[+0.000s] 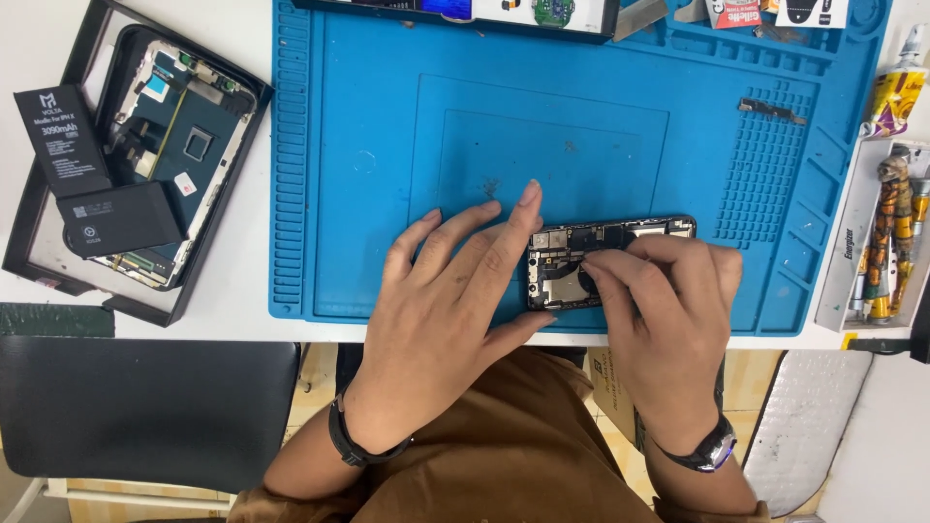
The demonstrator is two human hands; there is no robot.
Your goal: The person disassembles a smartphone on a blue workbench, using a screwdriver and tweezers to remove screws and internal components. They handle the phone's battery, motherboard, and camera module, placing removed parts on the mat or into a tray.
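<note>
My left hand [446, 310] lies flat, fingers spread, on the blue work mat [387, 145], pressing against the left end of the opened phone [581, 261] near the mat's front edge. My right hand [668, 300] pinches down into its exposed insides — what the fingertips grip I cannot tell. Left of the mat, a black box lid [58, 242] holds another opened phone [184, 145] and two black batteries [68, 140]

Left hand [450, 295]: palm down, fingers spread and extended forward, thumb angled toward right hand, wrist straight. Right hand [664, 291]: fingers curled inward, tips pinched close together, pointing toward left hand. Both forearms enter from bottom edge, angled inward. Hands near each other, fingertips almost meeting.
</note>
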